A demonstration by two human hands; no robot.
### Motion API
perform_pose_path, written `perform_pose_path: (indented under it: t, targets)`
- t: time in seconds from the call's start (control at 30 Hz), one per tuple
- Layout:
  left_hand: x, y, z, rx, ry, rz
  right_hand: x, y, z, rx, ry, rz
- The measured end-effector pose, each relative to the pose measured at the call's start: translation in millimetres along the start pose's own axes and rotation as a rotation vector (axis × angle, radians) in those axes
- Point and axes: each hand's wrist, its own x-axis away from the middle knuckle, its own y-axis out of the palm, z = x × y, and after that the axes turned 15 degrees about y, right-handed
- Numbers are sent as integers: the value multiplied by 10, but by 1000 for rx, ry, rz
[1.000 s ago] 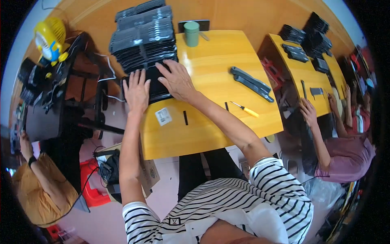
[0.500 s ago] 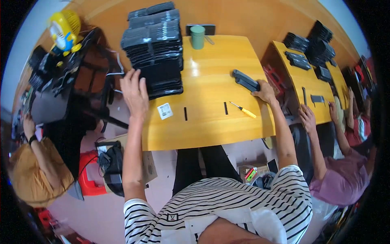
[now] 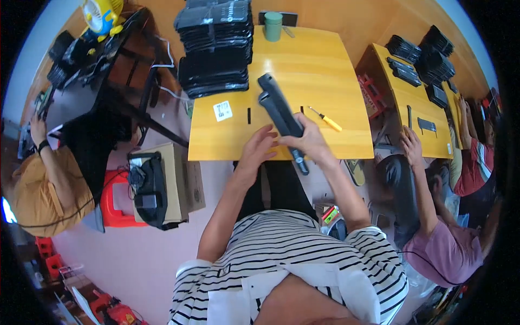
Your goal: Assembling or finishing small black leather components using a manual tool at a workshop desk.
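Observation:
My right hand (image 3: 309,142) is wrapped round a long black plastic device (image 3: 279,108), made of two bar-like parts side by side. It is held tilted above the table's front edge, its lower end reaching past the edge toward me; its exact kind I cannot make out. Close to its lower left side is my left hand (image 3: 259,150), fingers apart and holding nothing. A yellow-handled screwdriver (image 3: 328,121) lies on the table to the right. To the left are a white printed card (image 3: 222,111) and a thin black strip (image 3: 249,116); another black strip (image 3: 302,109) is partly hidden by my right hand.
Tall stacks of flat black packs (image 3: 214,70) stand at the table's (image 3: 319,59) left edge, with a green canister (image 3: 273,27) at the back. A co-worker sits on each side. A cardboard box (image 3: 176,179) and red stool (image 3: 114,200) are at the lower left.
My right hand has lifted the black device off the table's right side and brought it toward the middle. My left hand has left the stack and come beside it. The view has shifted.

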Motion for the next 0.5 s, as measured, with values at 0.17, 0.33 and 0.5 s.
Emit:
perform_pose_path:
  t: [0.17, 0.33, 0.5]
  targets:
    - [40, -38, -33, -9, 31, 24, 273, 306, 83, -181, -32, -169]
    - [123, -72, -35, -137, 124, 6, 355, 406, 222, -136, 3, -164]
    - [233, 93, -58, -267, 257, 40, 356, 529, 347, -293, -91, -41]
